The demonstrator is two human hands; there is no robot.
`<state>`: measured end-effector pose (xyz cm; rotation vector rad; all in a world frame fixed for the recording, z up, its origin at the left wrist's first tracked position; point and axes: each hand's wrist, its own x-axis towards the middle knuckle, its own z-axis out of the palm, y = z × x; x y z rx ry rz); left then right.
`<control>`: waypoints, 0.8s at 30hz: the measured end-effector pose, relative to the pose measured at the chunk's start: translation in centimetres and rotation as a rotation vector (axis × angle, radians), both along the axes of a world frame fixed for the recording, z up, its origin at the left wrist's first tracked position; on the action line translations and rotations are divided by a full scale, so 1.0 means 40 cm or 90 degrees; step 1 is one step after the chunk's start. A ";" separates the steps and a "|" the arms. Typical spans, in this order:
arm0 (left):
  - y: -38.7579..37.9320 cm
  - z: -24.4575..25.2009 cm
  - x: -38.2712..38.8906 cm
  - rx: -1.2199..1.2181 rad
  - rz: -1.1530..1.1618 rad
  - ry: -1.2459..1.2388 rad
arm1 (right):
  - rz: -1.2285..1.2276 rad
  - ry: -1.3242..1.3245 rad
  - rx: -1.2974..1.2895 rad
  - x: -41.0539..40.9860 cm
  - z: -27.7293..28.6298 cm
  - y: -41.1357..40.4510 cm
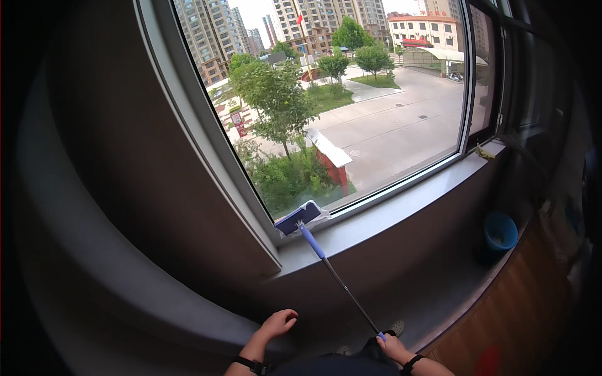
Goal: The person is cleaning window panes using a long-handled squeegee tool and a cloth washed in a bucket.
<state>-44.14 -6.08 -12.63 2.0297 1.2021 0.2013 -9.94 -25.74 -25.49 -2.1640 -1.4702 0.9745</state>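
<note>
My right hand [393,348] grips the lower end of a window-cleaning mop by its thin dark pole [348,290]. A purple sleeve [312,241] joins the pole to a flat blue-purple mop head [298,218] with a white cloth [322,214] around its edges. The head rests at the lower left corner of the window pane [400,122], by the frame. My left hand [279,323] hangs free below the sill with its fingers slightly curled and holds nothing. Each wrist wears a dark band.
A pale windowsill [376,225] runs below the glass, with a yellowish cloth [484,152] at its right end. On the floor to the right stands a blue bucket [501,231]. A wooden surface [508,301] lies at the lower right. A dark wall [122,141] flanks the window's left side.
</note>
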 end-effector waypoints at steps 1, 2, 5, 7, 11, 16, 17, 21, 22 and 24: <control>0.000 0.003 0.005 0.000 0.007 -0.008 | 0.001 0.014 0.020 -0.004 -0.006 -0.004; 0.002 0.006 0.009 -0.003 0.000 -0.004 | -0.001 0.011 0.008 -0.002 -0.022 -0.002; 0.006 0.006 0.009 0.003 -0.003 0.025 | -0.032 -0.045 0.009 0.008 -0.012 0.008; 0.007 0.001 0.008 -0.007 0.012 -0.011 | -0.055 -0.081 0.019 0.028 -0.028 0.013; 0.014 0.017 0.013 -0.015 0.007 0.012 | -0.107 -0.076 0.004 0.053 -0.045 0.010; 0.028 0.013 0.027 -0.046 0.029 0.008 | -0.234 -0.029 -0.007 0.093 -0.032 -0.011; 0.033 0.009 0.033 -0.047 0.026 0.010 | -0.237 -0.027 -0.008 0.110 -0.034 -0.009; 0.052 0.008 0.074 -0.046 -0.006 0.013 | -0.235 -0.034 -0.026 0.180 -0.032 -0.010; 0.059 0.012 0.088 -0.048 -0.014 0.015 | -0.239 -0.044 -0.020 0.196 -0.033 -0.009; 0.070 0.010 0.111 -0.046 -0.023 0.011 | -0.254 -0.050 -0.005 0.228 -0.032 -0.011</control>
